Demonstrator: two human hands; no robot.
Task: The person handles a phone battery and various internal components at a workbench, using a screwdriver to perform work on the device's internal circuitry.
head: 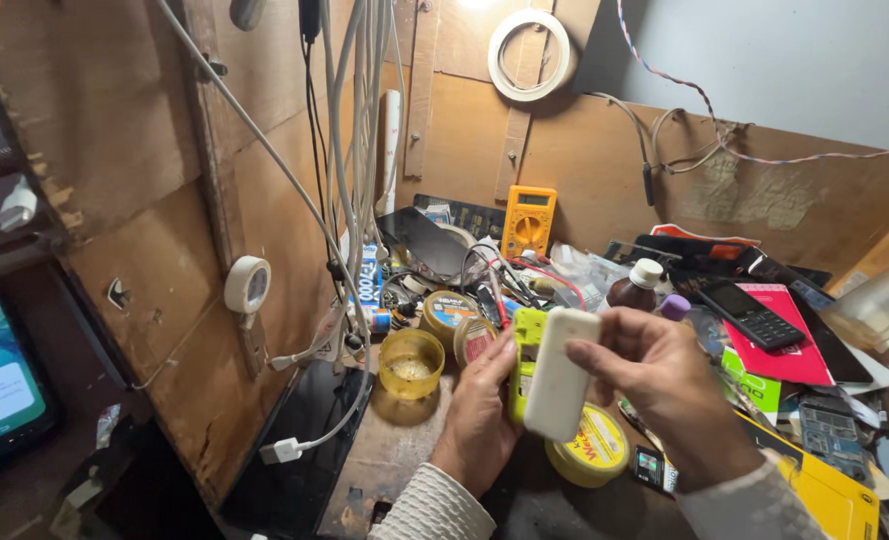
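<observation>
White phone cover (562,372) clamped in right hand (665,385), left hand (483,400) gripping yellow-green phone (527,340) over cluttered wooden workbench (395,455)

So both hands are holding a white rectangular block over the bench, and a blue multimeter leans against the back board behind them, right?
Nearly. The head view shows both hands, left hand and right hand, holding the white rectangular block over the bench, but the multimeter leaning against the back board is yellow-orange, not blue.
</observation>
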